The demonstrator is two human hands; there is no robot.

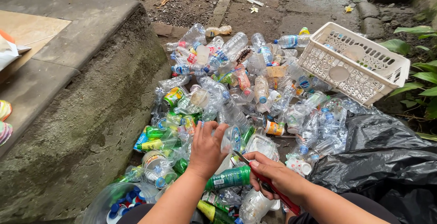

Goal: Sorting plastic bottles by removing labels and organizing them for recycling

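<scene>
**Cutting Into a Clear Bottle Above a Heap of Plastic**

Gripping a clear plastic bottle [231, 138] in the left hand [205, 150], fingers wrapped around its side, holding it just above the pile of empty bottles [236, 83]. Clenching a red-handled cutter [268, 185] in the right hand [277, 178], blade tip touching the bottle's lower wall near its label. Resting beneath both hands: a green bottle [230, 177] lying on its side. Sitting at lower left: a clear container of blue caps [120, 203]. Tilting at the pile's far edge: a white perforated plastic basket [359, 62]. Spreading at right: a black plastic bag [387, 160]. Rising at left: a mossy concrete step [82, 114].

Judging by the grip, best handled by keeping the left fingers well apart from the blade's line, steadying the thin wall against buckling, and drawing the edge away from the holding hand with light pressure.
</scene>
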